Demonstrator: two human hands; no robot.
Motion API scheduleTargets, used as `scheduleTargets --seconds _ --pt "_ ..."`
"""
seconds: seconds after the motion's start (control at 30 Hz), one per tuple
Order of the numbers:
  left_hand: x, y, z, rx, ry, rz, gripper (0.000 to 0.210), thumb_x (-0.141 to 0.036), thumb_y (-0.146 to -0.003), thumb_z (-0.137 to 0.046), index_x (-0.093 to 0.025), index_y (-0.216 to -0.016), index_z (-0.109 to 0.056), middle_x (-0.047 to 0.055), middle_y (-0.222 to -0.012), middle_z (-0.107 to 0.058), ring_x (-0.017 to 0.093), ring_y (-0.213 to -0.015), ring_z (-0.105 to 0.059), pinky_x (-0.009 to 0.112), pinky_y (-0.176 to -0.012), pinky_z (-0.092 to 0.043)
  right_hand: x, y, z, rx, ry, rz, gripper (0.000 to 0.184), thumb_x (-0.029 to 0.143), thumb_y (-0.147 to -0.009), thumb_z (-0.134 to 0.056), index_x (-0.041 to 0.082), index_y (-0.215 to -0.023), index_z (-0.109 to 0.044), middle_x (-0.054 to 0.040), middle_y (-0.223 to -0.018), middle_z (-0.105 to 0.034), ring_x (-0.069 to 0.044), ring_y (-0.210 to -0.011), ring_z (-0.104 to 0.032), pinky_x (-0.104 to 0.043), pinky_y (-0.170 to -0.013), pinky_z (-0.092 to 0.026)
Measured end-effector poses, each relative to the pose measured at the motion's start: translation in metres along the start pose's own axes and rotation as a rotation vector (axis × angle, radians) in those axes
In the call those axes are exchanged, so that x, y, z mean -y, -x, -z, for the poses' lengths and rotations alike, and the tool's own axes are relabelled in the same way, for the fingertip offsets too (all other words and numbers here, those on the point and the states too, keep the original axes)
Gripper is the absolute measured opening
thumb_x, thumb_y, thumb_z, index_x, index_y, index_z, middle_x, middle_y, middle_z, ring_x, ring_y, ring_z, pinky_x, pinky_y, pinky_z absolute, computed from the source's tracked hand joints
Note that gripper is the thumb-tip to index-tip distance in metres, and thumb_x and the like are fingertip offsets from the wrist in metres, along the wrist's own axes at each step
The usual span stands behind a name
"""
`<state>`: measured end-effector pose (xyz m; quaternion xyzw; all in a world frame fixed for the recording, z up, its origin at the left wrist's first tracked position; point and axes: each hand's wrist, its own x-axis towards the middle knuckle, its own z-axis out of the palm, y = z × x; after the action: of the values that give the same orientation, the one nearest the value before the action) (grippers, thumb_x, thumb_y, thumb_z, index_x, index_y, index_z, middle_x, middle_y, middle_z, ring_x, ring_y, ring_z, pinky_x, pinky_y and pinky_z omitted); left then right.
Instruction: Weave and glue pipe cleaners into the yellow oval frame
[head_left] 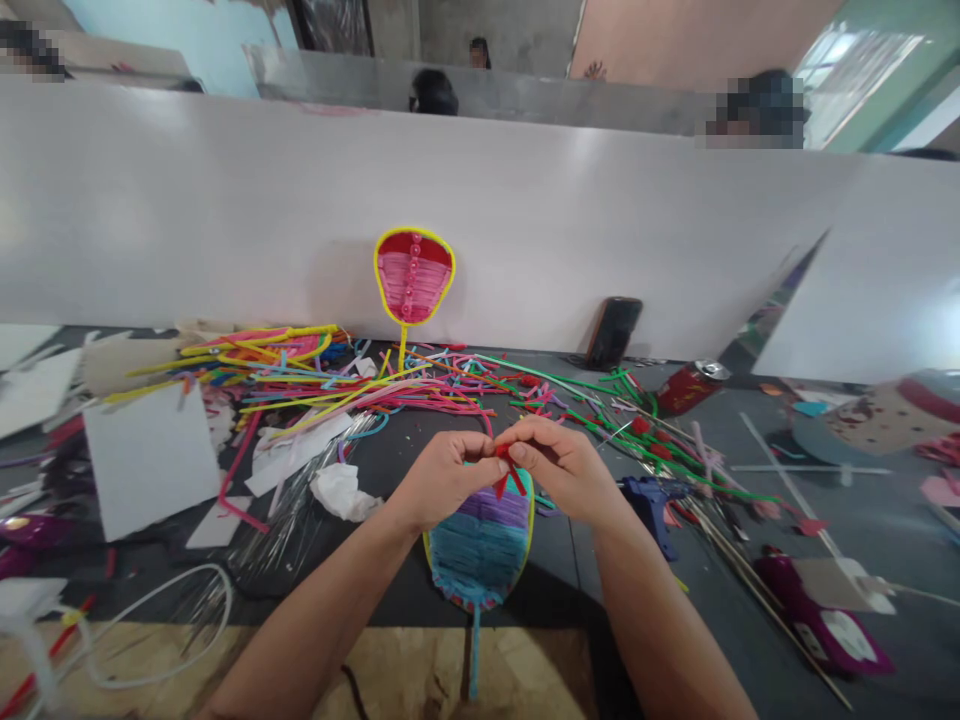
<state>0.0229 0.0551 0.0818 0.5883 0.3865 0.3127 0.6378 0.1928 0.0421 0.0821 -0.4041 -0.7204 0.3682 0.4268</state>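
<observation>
A small red ribbon, its loose ends hanging down, is pinched between the fingertips of both my hands. My left hand grips it from the left, and my right hand from the right, thumbs and forefingers almost touching. Under them lies a fan-shaped piece wound in blue, purple and turquoise, with a yellow edge and a blue stem toward me. My fingers hide part of its top. A similar pink and red fan with a yellow rim stands upright against the white partition.
Colourful pipe cleaners lie heaped along the back. On the right are a blue glue gun, a red can, a leaning phone and a purple device. White card and crumpled tissue lie left.
</observation>
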Motion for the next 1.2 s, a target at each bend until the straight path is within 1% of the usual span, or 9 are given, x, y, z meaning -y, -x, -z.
scheduleTargets --seconds 0.17,0.3,0.43,0.67,0.87,0.93,1.03,1.1,1.2 --pt "0.001 0.001 -0.002 0.062 0.010 0.052 0.017 -0.029 -0.070 -0.060 -0.013 -0.067 -0.062 -0.004 -0.055 -0.047 0.007 -0.051 -0.037 0.021 -0.052 -0.029 0.002 0.003 0.004 0.063 0.072 0.042 0.016 0.023 -0.091 -0.048 0.019 -0.084 -0.063 -0.0026 -0.079 -0.062 -0.013 -0.073 -0.056 -0.025 -0.068 -0.044" --pt "0.003 0.002 0.000 0.102 -0.009 0.032 0.014 -0.025 -0.073 -0.059 -0.012 -0.069 -0.063 -0.004 -0.057 -0.047 0.007 -0.054 -0.037 0.020 -0.052 -0.030 0.002 0.004 0.006 0.111 0.065 0.035 0.014 0.022 -0.090 -0.050 0.020 -0.090 -0.063 -0.0015 -0.082 -0.063 -0.012 -0.074 -0.057 -0.023 -0.068 -0.043" --pt "0.002 0.002 0.002 0.149 -0.017 0.021 0.013 -0.023 -0.074 -0.058 -0.012 -0.071 -0.064 -0.004 -0.060 -0.049 0.007 -0.055 -0.039 0.020 -0.055 -0.032 0.001 0.005 0.007 0.120 0.091 0.040 0.014 0.020 -0.090 -0.050 0.020 -0.085 -0.062 -0.0002 -0.079 -0.063 -0.011 -0.071 -0.056 -0.022 -0.067 -0.042" --pt "0.001 0.002 0.000 0.154 -0.024 0.035 0.013 -0.024 -0.072 -0.057 -0.012 -0.068 -0.062 -0.004 -0.061 -0.046 0.008 -0.056 -0.039 0.021 -0.054 -0.032 0.003 0.005 0.007 0.165 0.171 0.098 0.019 0.023 -0.094 -0.044 0.020 -0.083 -0.059 -0.0018 -0.078 -0.060 -0.012 -0.072 -0.055 -0.023 -0.067 -0.042" --pt "0.003 0.000 -0.003 0.148 -0.033 0.024 0.009 -0.021 -0.068 -0.057 -0.013 -0.064 -0.060 -0.005 -0.059 -0.045 0.008 -0.056 -0.039 0.021 -0.055 -0.032 0.001 0.003 0.009 0.231 0.168 0.160 0.023 0.018 -0.094 -0.039 0.020 -0.080 -0.058 -0.0030 -0.079 -0.057 -0.013 -0.075 -0.054 -0.024 -0.070 -0.043" --pt "0.004 0.000 -0.001 0.133 -0.029 0.022 0.012 -0.024 -0.071 -0.059 -0.013 -0.066 -0.061 -0.004 -0.059 -0.047 0.008 -0.055 -0.039 0.021 -0.054 -0.031 -0.002 0.003 0.010 0.195 0.135 0.139 0.021 0.022 -0.094 -0.041 0.021 -0.083 -0.059 -0.0032 -0.080 -0.059 -0.014 -0.076 -0.054 -0.025 -0.070 -0.044" --pt "0.005 -0.001 0.004 0.054 0.023 -0.003 0.020 -0.032 -0.075 -0.062 -0.012 -0.071 -0.062 -0.003 -0.061 -0.052 0.008 -0.056 -0.042 0.021 -0.056 -0.033 -0.006 0.005 0.010 0.005 -0.013 0.026 0.023 0.034 -0.094 -0.041 0.020 -0.096 -0.059 -0.0035 -0.082 -0.060 -0.013 -0.072 -0.056 -0.026 -0.067 -0.047" --pt "0.006 -0.001 0.006 0.012 0.064 -0.049 0.023 -0.035 -0.076 -0.064 -0.012 -0.073 -0.063 0.000 -0.065 -0.056 0.009 -0.060 -0.047 0.021 -0.059 -0.037 -0.008 0.006 0.010 -0.081 -0.099 -0.055 0.029 0.040 -0.094 -0.041 0.019 -0.101 -0.059 -0.0037 -0.083 -0.061 -0.013 -0.070 -0.057 -0.026 -0.064 -0.047" --pt "0.006 0.000 0.006 -0.036 0.075 -0.127 0.024 -0.037 -0.078 -0.064 -0.012 -0.076 -0.063 0.001 -0.069 -0.058 0.010 -0.064 -0.050 0.022 -0.063 -0.039 -0.007 0.007 0.007 -0.049 -0.093 -0.115 0.026 0.042 -0.089 -0.051 0.018 -0.093 -0.061 -0.0024 -0.077 -0.061 -0.013 -0.066 -0.056 -0.024 -0.060 -0.045"
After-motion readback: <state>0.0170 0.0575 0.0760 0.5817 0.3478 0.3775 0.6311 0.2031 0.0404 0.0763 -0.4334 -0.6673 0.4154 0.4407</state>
